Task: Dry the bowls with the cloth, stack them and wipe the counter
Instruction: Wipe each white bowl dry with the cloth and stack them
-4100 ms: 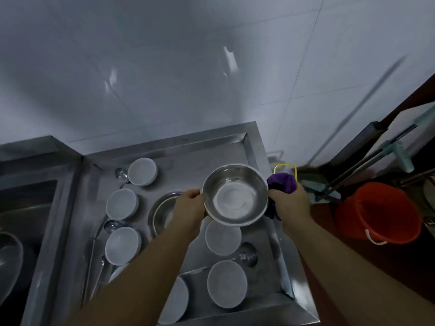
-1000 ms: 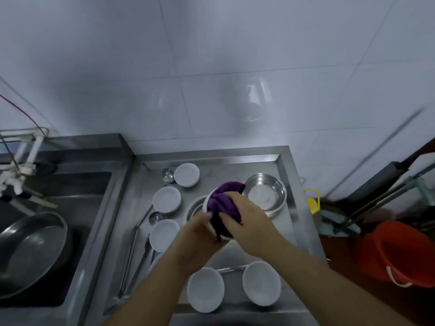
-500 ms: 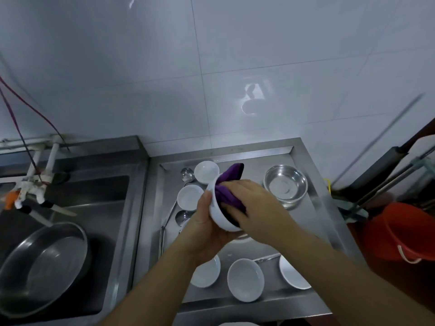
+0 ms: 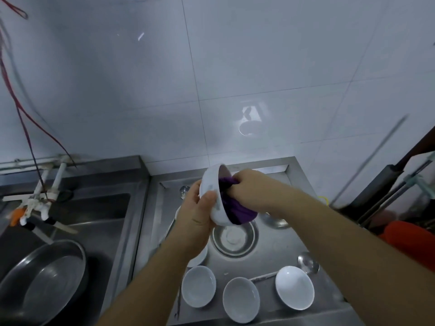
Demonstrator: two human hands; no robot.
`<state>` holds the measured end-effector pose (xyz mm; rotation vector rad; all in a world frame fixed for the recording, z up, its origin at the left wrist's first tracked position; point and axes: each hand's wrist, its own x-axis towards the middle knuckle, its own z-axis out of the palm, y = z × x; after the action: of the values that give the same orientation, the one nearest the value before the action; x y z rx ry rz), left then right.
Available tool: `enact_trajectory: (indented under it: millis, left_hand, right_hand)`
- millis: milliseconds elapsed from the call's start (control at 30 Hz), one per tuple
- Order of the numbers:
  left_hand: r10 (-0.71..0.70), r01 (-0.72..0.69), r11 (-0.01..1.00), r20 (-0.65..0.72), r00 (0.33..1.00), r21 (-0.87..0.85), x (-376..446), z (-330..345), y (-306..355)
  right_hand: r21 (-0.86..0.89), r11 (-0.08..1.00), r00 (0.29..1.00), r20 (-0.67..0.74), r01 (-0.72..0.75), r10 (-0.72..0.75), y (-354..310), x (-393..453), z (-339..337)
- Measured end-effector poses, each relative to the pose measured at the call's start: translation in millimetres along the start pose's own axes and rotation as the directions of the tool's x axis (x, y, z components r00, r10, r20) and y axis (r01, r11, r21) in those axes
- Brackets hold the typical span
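Left hand (image 4: pixel 196 212) cupped around the outside of a white bowl (image 4: pixel 213 196), thumb pressed on its wall, holding it tipped on its side above the steel counter (image 4: pixel 277 257). Right hand (image 4: pixel 249 187) clenched on a purple cloth (image 4: pixel 237 211), knuckles at the bowl's mouth, cloth bunched inside and hanging below the rim. Directly beneath, a steel bowl (image 4: pixel 235 240) on the counter. Nearer the front edge, three white bowls (image 4: pixel 242 298) upright, side by side, apart. Left, a steel basin (image 4: pixel 44 281) in the sink (image 4: pixel 94 208).
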<state>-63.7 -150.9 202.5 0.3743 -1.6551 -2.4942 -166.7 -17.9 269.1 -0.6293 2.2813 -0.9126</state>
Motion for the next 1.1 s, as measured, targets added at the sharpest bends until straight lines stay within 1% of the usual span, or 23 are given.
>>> enact_trajectory:
  millis: [67, 133, 167, 200, 233, 300, 400, 467, 500, 567, 633, 700, 800, 833, 900, 933, 1000, 1033, 1100]
  left_hand:
    - [-0.025, 0.028, 0.998, 0.048, 0.999, -0.064, -3.3, 6.4, -0.6]
    - [-0.058, 0.076, 0.987, 0.123, 0.991, -0.145, -6.8, 11.2, -3.3]
    - [-0.079, 0.105, 0.978, 0.147, 0.986, -0.182, -9.1, 13.0, -4.9]
    - [-0.093, 0.125, 0.970, 0.157, 0.983, -0.208, -10.6, 13.4, -7.8]
    - [-0.101, 0.137, 0.963, 0.159, 0.982, -0.231, -12.2, 14.4, -10.8]
    - [-0.109, 0.148, 0.954, 0.156, 0.982, -0.260, -14.2, 18.6, -14.6]
    - [-0.116, 0.141, 0.958, 0.112, 0.987, -0.251, -14.1, 29.0, -15.5]
    - [-0.107, 0.123, 0.962, 0.079, 0.991, -0.242, -13.2, 35.0, -11.4]
    - [-0.109, 0.120, 0.963, 0.056, 0.992, -0.241, -12.7, 36.8, -9.2]
    - [-0.117, 0.116, 0.966, 0.009, 0.993, -0.231, -10.8, 37.5, -6.7]
    - [-0.101, 0.095, 0.979, -0.024, 0.995, -0.182, -10.0, 36.6, -5.4]
    - [-0.064, 0.059, 0.992, -0.048, 0.997, -0.108, -9.8, 36.3, -2.3]
    - [-0.015, 0.014, 1.000, -0.040, 0.999, -0.027, -9.2, 33.9, 1.0]
    - [0.002, -0.002, 1.000, -0.023, 1.000, -0.012, -8.6, 32.8, 2.1]
    - [0.036, -0.037, 0.999, 0.015, 0.999, 0.018, -7.4, 31.3, 5.0]
    - [0.043, -0.044, 0.999, 0.033, 0.999, 0.019, -7.1, 31.6, 6.0]
    - [0.038, -0.037, 0.999, 0.075, 0.996, -0.016, -8.2, 35.7, 6.3]
    - [0.033, -0.029, 0.999, 0.100, 0.994, -0.041, -9.6, 38.1, 3.8]
    - [0.030, -0.018, 0.995, 0.123, 0.992, -0.096, -13.3, 42.3, -3.3]
  right_hand:
    - [0.162, 0.987, 0.999, 0.038, 0.013, -0.019, 2.1, -10.5, -5.0]
    - [0.330, 0.943, 0.997, 0.046, 0.048, -0.067, 4.1, -18.5, -0.6]
    - [0.366, 0.927, 0.995, 0.019, 0.081, -0.095, 6.2, -21.1, 3.3]
    - [0.361, 0.923, 0.991, -0.032, 0.133, -0.130, 8.7, -23.1, 7.7]
    - [0.326, 0.924, 0.979, -0.100, 0.201, -0.178, 11.0, -24.6, 12.1]
    - [0.204, 0.924, 0.931, -0.239, 0.325, -0.275, 15.3, -24.6, 19.0]
    - [0.018, 0.927, 0.850, -0.406, 0.375, -0.336, 18.6, -18.8, 22.3]
    - [-0.140, 0.918, 0.800, -0.454, 0.372, -0.393, 17.6, -14.0, 22.3]
    - [-0.214, 0.917, 0.797, -0.454, 0.337, -0.398, 15.8, -12.1, 21.2]
    - [-0.298, 0.927, 0.822, -0.451, 0.229, -0.348, 11.5, -8.7, 18.0]
    - [-0.324, 0.940, 0.862, -0.442, 0.107, -0.250, 8.0, -6.0, 13.2]
    - [-0.310, 0.951, 0.915, -0.380, 0.010, -0.133, 5.8, -4.4, 4.8]
    - [-0.184, 0.982, 0.972, -0.235, -0.037, -0.007, 5.9, -8.3, -12.8]
    - [-0.107, 0.993, 0.983, -0.181, -0.039, 0.019, 7.0, -11.2, -18.3]
    - [0.099, 0.994, 0.997, -0.064, -0.046, 0.053, 10.8, -18.0, -25.3]
    - [0.201, 0.978, 0.999, -0.003, -0.050, 0.052, 13.3, -21.5, -27.5]
    - [0.372, 0.927, 0.995, 0.103, -0.043, 0.005, 18.8, -27.4, -29.0]
    - [0.452, 0.891, 0.991, 0.133, -0.035, -0.028, 21.0, -29.3, -28.1]
    - [0.622, 0.782, 0.990, 0.128, -0.038, -0.053, 22.8, -32.6, -22.6]
